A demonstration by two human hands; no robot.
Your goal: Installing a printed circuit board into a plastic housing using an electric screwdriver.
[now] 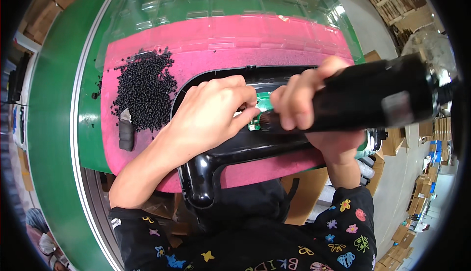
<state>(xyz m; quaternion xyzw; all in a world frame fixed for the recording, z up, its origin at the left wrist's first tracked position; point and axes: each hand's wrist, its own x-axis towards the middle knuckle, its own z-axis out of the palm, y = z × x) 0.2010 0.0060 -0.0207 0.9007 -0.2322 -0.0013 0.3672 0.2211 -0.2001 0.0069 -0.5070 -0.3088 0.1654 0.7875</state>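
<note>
A glossy black plastic housing (pixel 198 173) lies on a pink mat (pixel 289 165), with a small green circuit board (pixel 264 100) inside it. My right hand (pixel 300 99) is wrapped round a black electric screwdriver (pixel 375 94), held nearly level with its body to the right. Its narrow front end points down at the board; the exact tip is hard to make out. My left hand (pixel 213 104) rests over the housing, thumb and fingers pinched together at the board's left side. Whatever lies between those fingertips is hidden.
Left of the housing is a heap of small black pieces (pixel 144 92), with a dark wrapped object (pixel 126 136) beside it. A clear plastic compartment tray (pixel 230 8) covers the far side of the green table (pixel 59 123). Cardboard boxes (pixel 309 197) stand below the near edge.
</note>
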